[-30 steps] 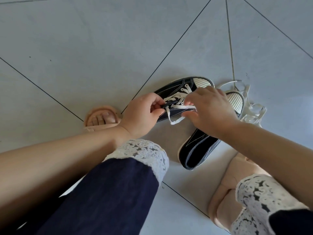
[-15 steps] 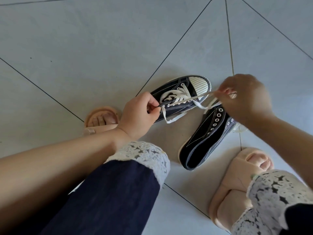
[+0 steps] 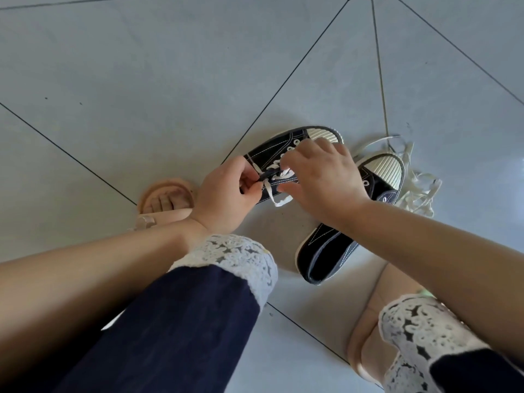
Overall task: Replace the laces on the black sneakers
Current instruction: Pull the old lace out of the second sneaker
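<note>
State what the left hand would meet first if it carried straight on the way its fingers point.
Probably the right hand, facing it just across the lacing of the sneaker that the left hand pinches; depth is unclear.

Home: grey floor tiles (image 3: 147, 80), slippers (image 3: 170, 215).

Soft daylight, faint shadows, wide-angle bending at edges (slightly soft focus).
</note>
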Demonstrator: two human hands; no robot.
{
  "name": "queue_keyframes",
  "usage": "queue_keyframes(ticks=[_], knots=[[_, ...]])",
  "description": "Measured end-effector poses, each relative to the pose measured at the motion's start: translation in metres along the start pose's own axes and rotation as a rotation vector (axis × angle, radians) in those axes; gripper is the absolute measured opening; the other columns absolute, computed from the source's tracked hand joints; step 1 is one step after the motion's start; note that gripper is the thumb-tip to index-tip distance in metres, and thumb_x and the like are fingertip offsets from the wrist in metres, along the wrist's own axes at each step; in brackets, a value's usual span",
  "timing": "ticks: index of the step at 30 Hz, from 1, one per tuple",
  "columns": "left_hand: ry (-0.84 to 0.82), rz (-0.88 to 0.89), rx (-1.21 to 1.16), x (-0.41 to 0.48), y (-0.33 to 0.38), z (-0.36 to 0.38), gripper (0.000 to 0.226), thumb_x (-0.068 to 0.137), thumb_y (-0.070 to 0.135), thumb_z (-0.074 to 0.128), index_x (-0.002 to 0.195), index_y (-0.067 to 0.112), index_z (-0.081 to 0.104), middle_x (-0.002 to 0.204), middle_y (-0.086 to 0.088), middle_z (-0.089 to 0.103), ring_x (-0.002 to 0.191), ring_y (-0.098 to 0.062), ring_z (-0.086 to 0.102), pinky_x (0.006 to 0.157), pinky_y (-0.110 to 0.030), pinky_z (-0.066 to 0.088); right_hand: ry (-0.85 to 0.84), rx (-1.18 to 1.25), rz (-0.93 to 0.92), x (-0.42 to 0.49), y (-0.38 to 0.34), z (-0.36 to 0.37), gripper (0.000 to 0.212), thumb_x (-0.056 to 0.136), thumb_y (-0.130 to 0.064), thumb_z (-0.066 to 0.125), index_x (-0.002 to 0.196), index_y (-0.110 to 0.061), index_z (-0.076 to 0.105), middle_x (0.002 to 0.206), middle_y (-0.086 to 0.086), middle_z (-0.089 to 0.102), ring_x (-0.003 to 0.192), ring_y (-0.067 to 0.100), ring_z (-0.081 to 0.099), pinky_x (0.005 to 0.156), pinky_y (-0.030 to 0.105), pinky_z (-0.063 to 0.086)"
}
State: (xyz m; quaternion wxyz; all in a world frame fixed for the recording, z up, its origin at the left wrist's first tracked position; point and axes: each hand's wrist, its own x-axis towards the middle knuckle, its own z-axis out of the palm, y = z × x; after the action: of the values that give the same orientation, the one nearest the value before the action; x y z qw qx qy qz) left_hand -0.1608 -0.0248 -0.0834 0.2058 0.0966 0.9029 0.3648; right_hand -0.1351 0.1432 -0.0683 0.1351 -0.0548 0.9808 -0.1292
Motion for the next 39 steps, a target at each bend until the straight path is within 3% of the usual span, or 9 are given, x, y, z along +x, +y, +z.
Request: queue_keyframes(ticks=[4,10,13,17,21,24,28,33,39], knots=[[-0.012,0.034,-0.007,-0.001,0.001,-0.002,0.013,0.079,0.006,0.065,0.080,0.013,0.054,0.066,0.019,0.047,0.057,0.005,0.046,0.058,-0.001,0.034,0.009,-0.031,-0.031,0.006,0.011,-0.012,0.017,0.091,-0.026,0.053,0.097,-0.015,0.065,0.099,0.001,0.059,0.100,0.024,0.048,0.088,0.034,0.029],[-0.045,0.108,0.042,-0.002,0.000,-0.005,0.008,0.079,0.006,0.065,0.083,0.008,0.058,0.067,0.017,0.048,0.059,0.002,0.045,0.060,-0.007,0.036,0.037,-0.062,0.311,0.007,0.075,-0.049,0.011,0.087,-0.016,0.060,0.090,-0.006,0.064,0.092,0.014,0.055,0.092,0.036,0.053,0.080,0.040,0.040],[-0.045,0.129,0.051,-0.003,0.000,-0.004,0.008,0.080,0.006,0.064,0.086,0.006,0.060,0.077,0.008,0.055,0.070,-0.010,0.052,0.065,-0.018,0.039,-0.024,0.161,0.233,-0.003,0.049,-0.039,0.013,0.084,-0.026,0.062,0.088,-0.014,0.066,0.093,0.004,0.057,0.091,0.029,0.057,0.077,0.033,0.042],[-0.015,0.100,0.036,-0.004,0.001,-0.004,0.008,0.078,0.006,0.066,0.084,0.007,0.061,0.073,0.010,0.053,0.061,0.002,0.046,0.062,-0.001,0.033,-0.123,0.088,0.039,-0.004,-0.004,-0.009,0.041,0.079,-0.053,0.060,0.104,-0.021,0.064,0.105,-0.001,0.058,0.106,0.020,0.049,0.090,0.034,0.031],[-0.022,0.102,0.049,-0.003,0.003,-0.007,0.008,0.078,0.007,0.067,0.084,0.006,0.062,0.068,0.019,0.046,0.061,-0.002,0.045,0.061,0.000,0.033,0.051,-0.037,0.039,0.003,-0.009,-0.001,0.043,0.080,-0.050,0.061,0.102,-0.014,0.059,0.101,0.004,0.056,0.101,0.025,0.051,0.087,0.033,0.029],[-0.016,0.099,0.074,-0.003,0.003,-0.008,0.008,0.078,0.009,0.068,0.084,0.007,0.063,0.066,0.024,0.042,0.060,0.002,0.043,0.060,-0.003,0.033,0.000,-0.097,0.030,0.005,-0.007,0.001,0.032,0.083,-0.039,0.062,0.099,-0.012,0.060,0.097,0.004,0.058,0.096,0.025,0.053,0.084,0.034,0.033],[-0.014,0.125,0.100,-0.001,0.002,-0.010,0.008,0.078,0.009,0.068,0.085,0.007,0.065,0.071,0.015,0.048,0.070,-0.010,0.045,0.061,-0.014,0.029,-0.001,-0.127,-0.035,0.000,-0.008,0.003,0.013,0.081,-0.017,0.058,0.081,-0.009,0.068,0.076,0.006,0.062,0.077,0.028,0.057,0.073,0.035,0.037],[-0.006,0.097,0.086,-0.001,0.001,-0.007,0.008,0.078,0.010,0.067,0.084,0.008,0.064,0.065,0.023,0.040,0.067,-0.011,0.044,0.058,-0.016,0.027,-0.019,0.175,0.044,-0.001,-0.005,-0.005,0.012,0.081,-0.021,0.056,0.080,-0.014,0.066,0.077,-0.002,0.054,0.083,0.022,0.052,0.075,0.029,0.030],[0.005,0.128,0.050,-0.004,0.005,0.001,0.008,0.076,0.009,0.068,0.081,0.008,0.062,0.072,0.013,0.050,0.070,-0.012,0.049,0.062,-0.021,0.037,-0.197,0.863,0.391,-0.003,0.005,-0.012,0.012,0.072,-0.007,0.056,0.062,-0.004,0.058,0.049,-0.005,0.048,0.047,0.005,0.043,0.045,0.015,0.038]])
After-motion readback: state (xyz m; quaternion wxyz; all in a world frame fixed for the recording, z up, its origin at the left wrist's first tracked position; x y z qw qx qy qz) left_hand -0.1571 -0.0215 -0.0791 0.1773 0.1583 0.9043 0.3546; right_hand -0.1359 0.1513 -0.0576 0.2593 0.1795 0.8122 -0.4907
